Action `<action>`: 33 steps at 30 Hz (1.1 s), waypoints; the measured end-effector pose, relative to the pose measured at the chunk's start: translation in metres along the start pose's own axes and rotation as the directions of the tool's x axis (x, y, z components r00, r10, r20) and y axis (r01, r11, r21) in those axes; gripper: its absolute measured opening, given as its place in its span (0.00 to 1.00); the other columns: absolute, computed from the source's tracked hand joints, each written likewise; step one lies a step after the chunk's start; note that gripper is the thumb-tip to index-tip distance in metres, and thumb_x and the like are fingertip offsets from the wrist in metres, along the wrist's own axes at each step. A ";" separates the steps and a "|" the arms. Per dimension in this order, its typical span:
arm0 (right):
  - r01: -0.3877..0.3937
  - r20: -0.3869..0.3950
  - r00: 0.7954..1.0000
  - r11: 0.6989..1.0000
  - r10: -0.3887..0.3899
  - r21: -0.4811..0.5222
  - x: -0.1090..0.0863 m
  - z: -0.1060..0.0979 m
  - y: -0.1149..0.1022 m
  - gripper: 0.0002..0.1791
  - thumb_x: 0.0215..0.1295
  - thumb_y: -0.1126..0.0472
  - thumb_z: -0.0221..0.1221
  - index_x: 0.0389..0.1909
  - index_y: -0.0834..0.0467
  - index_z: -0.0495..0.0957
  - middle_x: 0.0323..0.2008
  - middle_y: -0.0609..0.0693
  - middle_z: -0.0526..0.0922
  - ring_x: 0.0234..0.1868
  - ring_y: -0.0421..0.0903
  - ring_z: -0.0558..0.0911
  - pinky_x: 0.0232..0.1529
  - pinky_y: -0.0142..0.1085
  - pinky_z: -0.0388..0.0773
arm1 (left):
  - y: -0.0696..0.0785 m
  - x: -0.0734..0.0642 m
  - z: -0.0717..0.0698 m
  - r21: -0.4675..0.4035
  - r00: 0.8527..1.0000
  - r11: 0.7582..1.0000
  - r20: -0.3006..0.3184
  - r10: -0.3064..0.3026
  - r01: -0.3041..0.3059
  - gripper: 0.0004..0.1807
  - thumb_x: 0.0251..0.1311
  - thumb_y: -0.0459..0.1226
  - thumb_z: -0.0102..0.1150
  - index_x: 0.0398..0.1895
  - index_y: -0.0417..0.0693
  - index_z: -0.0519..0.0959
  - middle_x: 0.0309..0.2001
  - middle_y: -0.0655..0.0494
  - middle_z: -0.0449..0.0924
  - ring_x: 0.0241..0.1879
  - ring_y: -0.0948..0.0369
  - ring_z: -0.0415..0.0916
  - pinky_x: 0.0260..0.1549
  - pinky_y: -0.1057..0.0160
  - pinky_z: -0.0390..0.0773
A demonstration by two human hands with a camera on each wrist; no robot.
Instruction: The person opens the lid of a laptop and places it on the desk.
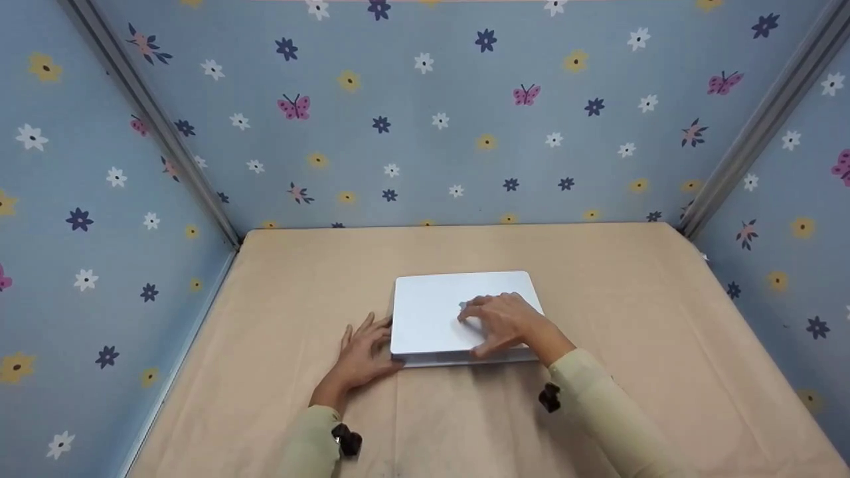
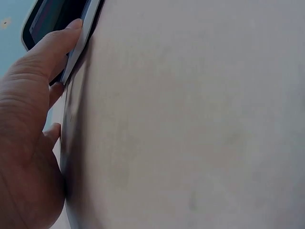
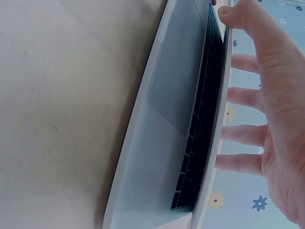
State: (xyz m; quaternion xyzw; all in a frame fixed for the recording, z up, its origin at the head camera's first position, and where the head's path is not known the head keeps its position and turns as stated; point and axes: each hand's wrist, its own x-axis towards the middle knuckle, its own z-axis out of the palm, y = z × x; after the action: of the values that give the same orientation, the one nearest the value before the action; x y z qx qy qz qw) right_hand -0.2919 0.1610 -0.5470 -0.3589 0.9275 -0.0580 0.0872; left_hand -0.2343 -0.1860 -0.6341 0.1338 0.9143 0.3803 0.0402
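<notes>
A silver-white laptop (image 1: 428, 312) lies on the table, its lid lowered almost onto the base and a narrow gap left along the front. My left hand (image 1: 364, 355) holds the base by its front left corner, thumb on the front edge, fingers along the side. On top of the lid rest the fingertips of my right hand (image 1: 508, 322), spread apart, while its thumb touches the lid's front edge. Through the gap, the right wrist view shows black keys (image 3: 202, 100) and the touchpad (image 3: 176, 71). A small logo on the lid is partly covered by the right fingers.
A beige cloth (image 1: 631, 299) covers the table under the laptop. Blue walls (image 1: 431, 86) with flowers and butterflies stand at the back and both sides, joined by grey metal posts (image 1: 159, 119). Small black devices (image 1: 549, 397) sit at both wrists.
</notes>
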 end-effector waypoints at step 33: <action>0.022 0.002 1.000 1.000 -0.022 -0.008 0.002 -0.011 0.005 0.41 0.57 0.27 0.70 0.69 0.42 0.85 0.71 0.52 0.89 0.40 0.50 0.82 0.42 0.51 0.86 | -0.002 0.001 -0.002 -0.015 0.999 1.000 0.035 -0.011 0.012 0.34 0.58 0.48 0.82 0.68 0.51 0.86 0.87 0.46 0.70 0.93 0.34 0.47 0.87 0.20 0.30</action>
State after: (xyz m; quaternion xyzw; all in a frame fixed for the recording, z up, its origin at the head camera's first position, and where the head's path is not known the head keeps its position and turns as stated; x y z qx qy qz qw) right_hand -0.2990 0.1641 -0.5369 -0.3694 0.9237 -0.0548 0.0860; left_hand -0.2356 -0.1886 -0.6334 0.1348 0.9112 0.3847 0.0594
